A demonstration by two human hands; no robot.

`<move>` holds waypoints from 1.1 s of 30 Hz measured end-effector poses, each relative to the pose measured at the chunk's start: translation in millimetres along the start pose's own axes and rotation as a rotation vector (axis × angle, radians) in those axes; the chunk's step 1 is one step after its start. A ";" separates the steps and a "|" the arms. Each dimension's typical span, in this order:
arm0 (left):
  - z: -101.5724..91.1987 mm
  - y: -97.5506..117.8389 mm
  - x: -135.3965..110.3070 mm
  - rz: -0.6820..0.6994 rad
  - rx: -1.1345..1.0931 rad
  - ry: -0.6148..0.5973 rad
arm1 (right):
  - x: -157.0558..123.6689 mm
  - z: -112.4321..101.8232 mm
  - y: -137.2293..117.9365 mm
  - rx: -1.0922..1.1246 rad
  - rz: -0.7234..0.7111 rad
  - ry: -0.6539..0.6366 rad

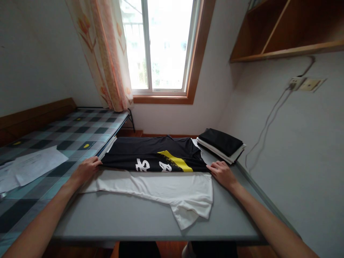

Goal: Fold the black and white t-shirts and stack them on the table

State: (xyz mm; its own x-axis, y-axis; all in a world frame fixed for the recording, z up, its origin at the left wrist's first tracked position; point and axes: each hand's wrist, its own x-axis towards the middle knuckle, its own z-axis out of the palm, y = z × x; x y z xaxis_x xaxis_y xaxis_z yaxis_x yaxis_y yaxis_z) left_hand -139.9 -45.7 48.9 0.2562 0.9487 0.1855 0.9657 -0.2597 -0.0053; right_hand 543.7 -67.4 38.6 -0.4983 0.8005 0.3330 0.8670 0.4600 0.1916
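Observation:
A black T-shirt (150,145) with a yellow stripe and white characters lies sideways across the table, its near part folded over. My left hand (90,167) pinches the fold's left end, and my right hand (220,172) pinches its right end. Both hands are closed on the cloth. Beneath it, a white T-shirt (158,186) shows along the near side, with one sleeve spread toward the front edge. More white cloth peeks out past the black shirt at the far left and right. Between the hands the folded edge runs nearly straight.
A stack of folded clothes (221,141), black on top, sits at the table's (115,218) back right by the wall. Left stands a bed (53,132) with a checked cover and papers (40,163). A cable (264,127) hangs from a wall socket (297,83). Ahead are a curtain (107,53) and window.

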 end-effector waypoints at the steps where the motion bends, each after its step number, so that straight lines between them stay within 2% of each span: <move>1: 0.2 -1.2 -1.2 -0.005 -0.006 0.016 | -0.4 -0.8 0.0 0.000 0.011 0.006; 4: 1.4 -0.9 -3.8 -0.033 -0.014 0.023 | 0.0 -3.5 -1.8 0.006 0.023 0.013; 9: 5.3 11.7 -4.5 -0.001 -0.051 -0.056 | 3.0 -3.1 -6.4 0.060 -0.024 -0.045; 14: 8.4 16.2 -4.8 0.010 -0.075 -0.005 | 12.2 -4.7 -12.7 0.189 0.038 0.029; 19: 8.0 16.3 -6.5 -0.024 -0.071 -0.016 | 20.5 -1.7 -22.2 0.285 -0.094 -0.055; 24: -3.2 18.4 -9.0 -0.040 -0.104 -0.058 | 24.1 2.1 -26.9 0.313 -0.057 -0.098; 26: -10.5 14.9 -13.3 -0.061 -0.149 -0.098 | 24.4 -3.1 -28.5 0.401 -0.016 -0.163; 29: -20.4 5.6 -24.9 -0.073 -0.255 -0.221 | 25.3 -19.1 -31.1 0.552 0.034 -0.325; 33: -31.0 -0.3 -35.4 -0.125 -0.370 -0.361 | 37.9 -39.7 -30.0 0.697 0.001 -0.549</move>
State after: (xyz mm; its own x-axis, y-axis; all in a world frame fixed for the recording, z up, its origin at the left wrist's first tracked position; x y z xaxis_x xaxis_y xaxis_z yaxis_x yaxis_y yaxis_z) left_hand -150.6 -84.9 72.8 0.2016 0.9613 -0.1878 0.9267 -0.1252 0.3542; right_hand 498.8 -66.2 82.2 -0.5822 0.7903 -0.1912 0.7599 0.4452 -0.4736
